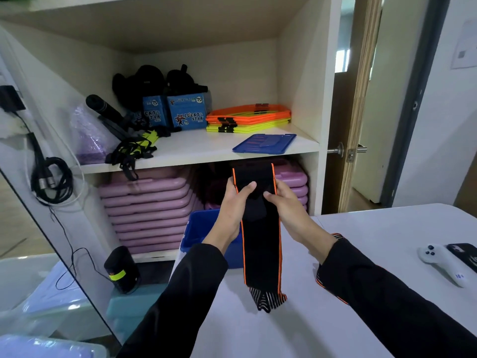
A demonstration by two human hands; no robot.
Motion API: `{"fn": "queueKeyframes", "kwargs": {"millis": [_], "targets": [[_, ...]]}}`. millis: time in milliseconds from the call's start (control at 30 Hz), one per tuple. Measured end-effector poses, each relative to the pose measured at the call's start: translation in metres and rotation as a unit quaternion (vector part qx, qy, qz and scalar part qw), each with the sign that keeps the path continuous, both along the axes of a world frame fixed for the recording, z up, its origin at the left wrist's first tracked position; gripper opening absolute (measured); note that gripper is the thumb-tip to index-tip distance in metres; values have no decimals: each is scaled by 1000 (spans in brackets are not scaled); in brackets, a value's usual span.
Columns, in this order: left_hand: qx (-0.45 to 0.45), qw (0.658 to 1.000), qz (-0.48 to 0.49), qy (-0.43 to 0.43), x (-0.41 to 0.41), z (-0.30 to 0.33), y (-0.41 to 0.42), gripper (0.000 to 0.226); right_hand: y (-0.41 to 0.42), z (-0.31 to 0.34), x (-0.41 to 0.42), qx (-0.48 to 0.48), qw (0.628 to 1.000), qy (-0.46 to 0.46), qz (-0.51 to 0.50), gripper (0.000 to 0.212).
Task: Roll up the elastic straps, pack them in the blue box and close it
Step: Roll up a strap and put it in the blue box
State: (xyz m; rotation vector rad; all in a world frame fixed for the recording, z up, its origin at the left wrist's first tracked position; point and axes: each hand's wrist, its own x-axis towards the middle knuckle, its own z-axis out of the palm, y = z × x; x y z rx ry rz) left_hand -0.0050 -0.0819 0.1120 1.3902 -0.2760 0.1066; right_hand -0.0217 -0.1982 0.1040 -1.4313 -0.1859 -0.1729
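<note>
Both hands, the left hand [233,202] and right hand [285,206], pinch the long black elastic strap with orange edges [260,244] near its top. It hangs to the white surface [387,228], in front of the open blue plastic box [198,233]. The flat blue lid [263,143] lies on the shelf [206,148] above.

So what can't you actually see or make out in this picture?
- Inside of the blue box, head view: hidden by the left hand and the hanging strap.
- Second strap: mostly covered by the right sleeve; only its orange edge shows.
- Black phone-like object: cut off by the right edge.
- Lower shelf behind the strap: too dark to read.
</note>
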Motion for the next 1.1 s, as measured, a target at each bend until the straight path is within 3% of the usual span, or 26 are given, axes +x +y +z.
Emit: {"fn": "queueKeyframes", "kwargs": {"millis": [200, 367, 533, 633, 733, 967, 1100], "targets": [[42, 997, -65, -8, 2, -5, 6, 32, -14, 2, 4, 18, 1000, -13, 8, 29], [115, 990, -63, -46, -1, -7, 9, 34, -28, 2, 5, -74, 995, -48, 56, 31], [141, 988, -43, -38, 0, -12, 10, 17, -30, -1, 4, -62, 995, -78, 18, 24], [108, 992, -60, 18, 0, -14, 9, 9, -28, 3, 4, -63, 991, -117, -19, 30], [19, 992, -108, 70, 0, -12, 6, 11, -26, 7, 5, -101, 982, -150, -50, 36], [-52, 981, -112, 151, 0, -2, 4, 42, -30, 6, 0, -152, 967, -191, -77, 34], [-29, 978, -163, 126, -5, 2, 1, 53, -33, 5, 0, -235, 934, -243, -118, 33]]}}
